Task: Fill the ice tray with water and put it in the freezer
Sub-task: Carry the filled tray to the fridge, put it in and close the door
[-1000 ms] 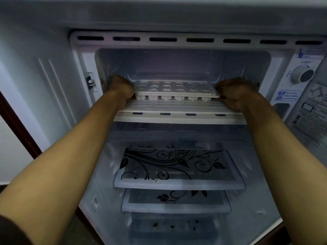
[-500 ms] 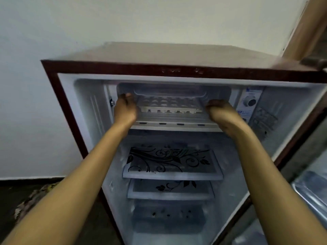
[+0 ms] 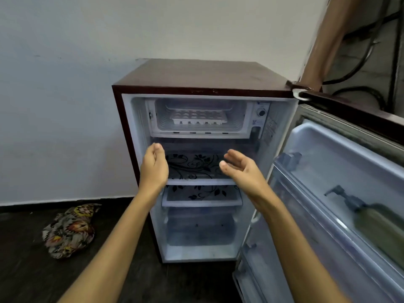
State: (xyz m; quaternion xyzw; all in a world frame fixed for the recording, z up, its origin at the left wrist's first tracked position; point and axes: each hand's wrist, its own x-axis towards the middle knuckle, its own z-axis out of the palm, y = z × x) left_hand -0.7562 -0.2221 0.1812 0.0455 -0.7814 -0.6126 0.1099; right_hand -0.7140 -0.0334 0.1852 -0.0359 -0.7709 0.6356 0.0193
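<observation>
I see a crumpled patterned cloth [image 3: 69, 230] on the dark floor, then my left hand [image 3: 154, 166], fingers loosely curled, grasping nothing. The white plastic ice tray [image 3: 197, 117] rests in the freezer compartment [image 3: 235, 119]. My right hand [image 3: 241, 169] hangs spread, empty.

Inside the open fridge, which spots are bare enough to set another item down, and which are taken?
Free: the floral glass shelf below the freezer compartment, the smaller floral shelf under it, and the bottom bin. Taken: the freezer floor, mostly filled by the ice tray, with narrow strips either side. The door rack holds a pump bottle.
</observation>
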